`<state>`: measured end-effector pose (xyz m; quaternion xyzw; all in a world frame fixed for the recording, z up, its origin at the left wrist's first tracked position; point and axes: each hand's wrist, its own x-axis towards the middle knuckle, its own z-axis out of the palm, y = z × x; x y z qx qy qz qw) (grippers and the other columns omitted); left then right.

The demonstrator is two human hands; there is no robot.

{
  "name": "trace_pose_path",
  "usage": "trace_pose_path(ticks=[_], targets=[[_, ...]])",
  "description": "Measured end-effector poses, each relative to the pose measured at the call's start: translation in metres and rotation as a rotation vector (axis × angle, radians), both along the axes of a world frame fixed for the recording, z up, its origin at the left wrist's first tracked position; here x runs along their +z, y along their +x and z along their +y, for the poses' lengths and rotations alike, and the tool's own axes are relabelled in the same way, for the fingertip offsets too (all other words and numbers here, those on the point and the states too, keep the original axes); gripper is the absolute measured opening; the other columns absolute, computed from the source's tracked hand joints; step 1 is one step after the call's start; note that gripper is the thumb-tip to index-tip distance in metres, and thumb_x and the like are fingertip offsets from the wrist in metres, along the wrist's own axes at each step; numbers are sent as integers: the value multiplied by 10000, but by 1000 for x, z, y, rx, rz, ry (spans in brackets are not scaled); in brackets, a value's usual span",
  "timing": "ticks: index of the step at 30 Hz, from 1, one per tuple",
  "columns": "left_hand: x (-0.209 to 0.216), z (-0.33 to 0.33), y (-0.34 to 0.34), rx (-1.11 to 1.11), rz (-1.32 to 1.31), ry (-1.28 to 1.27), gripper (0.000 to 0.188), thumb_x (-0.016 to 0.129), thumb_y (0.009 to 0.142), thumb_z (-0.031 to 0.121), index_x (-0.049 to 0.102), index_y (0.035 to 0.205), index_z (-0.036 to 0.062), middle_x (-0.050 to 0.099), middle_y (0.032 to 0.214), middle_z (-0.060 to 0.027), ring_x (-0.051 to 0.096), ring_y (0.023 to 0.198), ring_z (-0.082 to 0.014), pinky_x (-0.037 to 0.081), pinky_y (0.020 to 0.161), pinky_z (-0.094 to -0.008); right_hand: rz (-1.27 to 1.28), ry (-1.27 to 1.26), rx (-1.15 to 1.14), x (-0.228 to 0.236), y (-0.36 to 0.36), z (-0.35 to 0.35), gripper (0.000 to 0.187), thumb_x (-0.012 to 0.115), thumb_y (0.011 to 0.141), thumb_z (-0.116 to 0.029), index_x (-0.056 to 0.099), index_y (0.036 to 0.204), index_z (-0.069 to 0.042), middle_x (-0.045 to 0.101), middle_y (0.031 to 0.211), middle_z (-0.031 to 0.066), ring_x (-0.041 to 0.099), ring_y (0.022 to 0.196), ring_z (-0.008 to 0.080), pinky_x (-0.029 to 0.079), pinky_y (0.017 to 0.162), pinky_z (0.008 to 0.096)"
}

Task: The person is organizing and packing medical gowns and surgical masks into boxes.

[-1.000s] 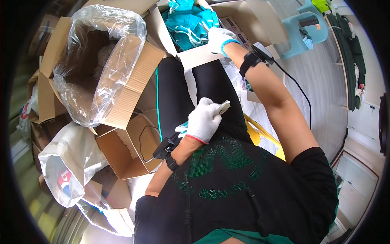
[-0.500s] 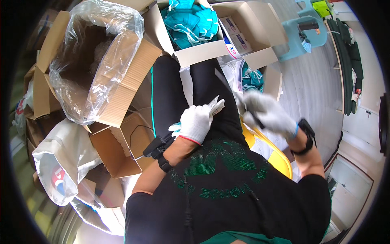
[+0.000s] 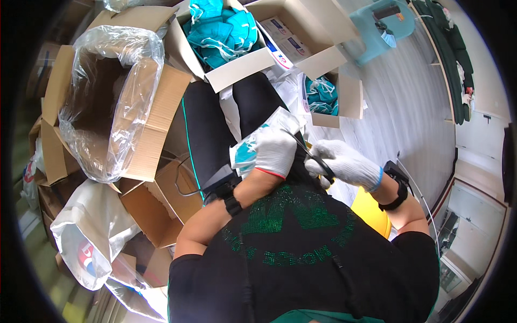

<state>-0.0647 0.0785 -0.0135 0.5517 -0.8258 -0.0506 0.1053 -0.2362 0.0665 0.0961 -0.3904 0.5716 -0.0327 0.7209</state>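
My left hand [image 3: 273, 152], in a white knit glove with a red cuff edge, grips a clear and white plastic packet [image 3: 242, 156] over my lap. Something teal with white straps, like a folded face mask, shows inside it. In my right hand [image 3: 347, 162], gloved in white with a blue cuff edge, is a pair of black-handled scissors [image 3: 324, 167]. Their blades point up and left to the packet's right end, close to my left fingers; whether they touch the plastic I cannot tell. Part of the packet is hidden under my left hand.
Ahead stands an open carton of teal masks [image 3: 223, 35], beside a carton holding small white boxes [image 3: 293, 47]. A smaller box of teal masks [image 3: 321, 97] sits to the right. At left are a plastic-lined carton [image 3: 153, 116] and a white sack [image 3: 89, 226]. A blue stool [image 3: 369, 40] stands far right.
My right hand has come left with the scissors to the packet's end. My left hand has turned the packet so more of it shows. The whole view has shifted slightly.
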Motion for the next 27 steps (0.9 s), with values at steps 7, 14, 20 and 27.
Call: trace_pose_path(ticks=[7, 14, 20, 27], targets=[[-15, 6, -10, 5, 55, -42, 107, 583, 752, 95, 639, 787, 11, 607, 711, -148, 621, 679, -301, 474, 624, -418, 0, 25, -146, -11, 1, 9, 335, 749, 894, -323, 622, 833, -18, 596, 714, 35, 562, 517, 102, 456, 487, 250], [-7, 3, -4, -46, 39, -33, 104, 577, 767, 97, 637, 807, 22, 617, 729, -139, 628, 686, -291, 474, 622, -407, -10, 11, -214, -19, -3, 27, 295, 713, 917, -276, 658, 969, 9, 650, 754, 48, 582, 507, 95, 457, 462, 232], [-7, -4, 4, 23, 146, 98, 137, 684, 769, 183, 633, 811, 63, 635, 735, -113, 652, 727, -287, 533, 651, -404, -61, -10, -294, -17, 3, 26, 285, 718, 905, -225, 646, 1003, 33, 626, 758, 55, 586, 499, 106, 463, 458, 241], [-10, -2, 5, 58, 214, 21, 153, 690, 753, 185, 637, 816, 56, 634, 762, -110, 652, 727, -283, 534, 636, -396, -27, -11, -293, -21, 0, 23, 304, 702, 920, -251, 642, 1003, 35, 640, 766, 57, 589, 492, 112, 458, 456, 240]])
